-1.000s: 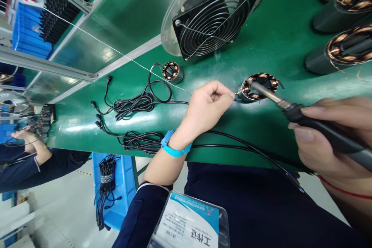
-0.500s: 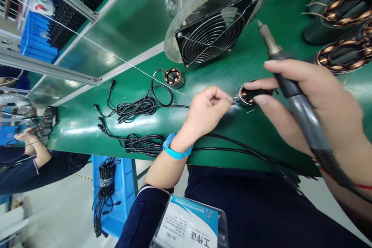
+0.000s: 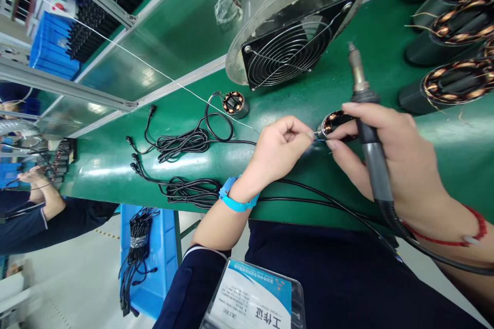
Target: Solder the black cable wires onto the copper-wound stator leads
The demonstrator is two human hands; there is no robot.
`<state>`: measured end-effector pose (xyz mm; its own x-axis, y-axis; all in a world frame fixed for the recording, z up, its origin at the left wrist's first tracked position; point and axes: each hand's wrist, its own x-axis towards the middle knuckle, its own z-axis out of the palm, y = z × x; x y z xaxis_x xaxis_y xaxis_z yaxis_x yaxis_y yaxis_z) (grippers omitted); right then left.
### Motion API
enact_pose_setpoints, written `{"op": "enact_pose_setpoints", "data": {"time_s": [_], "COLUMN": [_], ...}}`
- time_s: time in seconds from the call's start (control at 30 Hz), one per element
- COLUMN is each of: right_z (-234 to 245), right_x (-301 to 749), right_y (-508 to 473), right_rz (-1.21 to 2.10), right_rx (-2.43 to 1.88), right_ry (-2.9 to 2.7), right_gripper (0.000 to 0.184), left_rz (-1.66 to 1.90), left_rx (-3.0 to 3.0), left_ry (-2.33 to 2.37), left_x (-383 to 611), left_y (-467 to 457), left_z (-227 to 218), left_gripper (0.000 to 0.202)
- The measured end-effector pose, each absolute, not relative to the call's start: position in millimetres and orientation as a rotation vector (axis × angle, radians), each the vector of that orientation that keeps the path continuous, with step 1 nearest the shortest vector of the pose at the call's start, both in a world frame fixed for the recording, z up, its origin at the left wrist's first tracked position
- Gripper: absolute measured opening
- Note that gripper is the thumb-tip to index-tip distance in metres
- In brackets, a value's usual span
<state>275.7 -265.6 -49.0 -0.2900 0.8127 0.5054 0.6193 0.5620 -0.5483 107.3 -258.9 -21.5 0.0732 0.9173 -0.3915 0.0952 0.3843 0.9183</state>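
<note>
My left hand (image 3: 283, 146), a blue band at its wrist, is closed in a pinch on the thin wires (image 3: 317, 134) beside a small copper-wound motor stator (image 3: 331, 122). A black cable (image 3: 239, 142) runs in under this hand. In my right hand (image 3: 401, 159) is a soldering iron (image 3: 372, 149), gripped with its bare tip pointing up and away from the stator. That hand's thumb and forefinger reach to the stator's near side, by the wires, and cover part of it. A thin pale strand (image 3: 185, 88), perhaps solder wire, slants down to my left hand.
A fan with a wire guard (image 3: 283, 56) sits in a clear hood behind my hands. Larger stators (image 3: 428, 90) stand at the right. Coiled black cables (image 3: 185, 145) and another small stator (image 3: 234, 105) lie left. A blue bin (image 3: 164, 262) holds bundled cables; a co-worker's hands (image 3: 36, 177) are far left.
My right hand has moved left and swung the soldering iron more upright. Its thumb and forefinger have come down to the wires by the stator. My left hand keeps its pinch.
</note>
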Motion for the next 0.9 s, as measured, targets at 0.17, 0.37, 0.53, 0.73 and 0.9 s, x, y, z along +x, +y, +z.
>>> {"op": "enact_pose_setpoints", "data": {"time_s": [0.17,0.37,0.53,0.73,0.9], "right_z": [-49.1,-46.6,-45.3,-47.4,-51.5], "right_x": [270.6,268.3,270.1,272.9,278.0], "right_y": [-266.9,-270.0,-268.0,-262.1,-255.1], "right_rz": [0.353,0.440,0.489,0.491,0.387], "right_rx": [-1.134,-1.181,-1.123,-1.050,-1.078], "right_ry": [-2.012,-1.914,-1.910,-1.938,-2.063], "right_gripper": [0.046,0.048,0.046,0.049,0.043], "left_rz": [1.003,1.002,0.866,1.026,1.003], "left_rx": [1.365,1.974,2.219,2.117,1.804], "left_ry": [1.306,1.287,1.265,1.248,1.380], "left_x": [103.8,95.8,92.0,95.2,96.6], "left_y": [-263.1,-269.6,-271.7,-269.1,-261.9], "left_z": [-26.2,-25.1,-23.5,-26.5,-31.8], "left_gripper": [0.011,0.012,0.012,0.010,0.011]}}
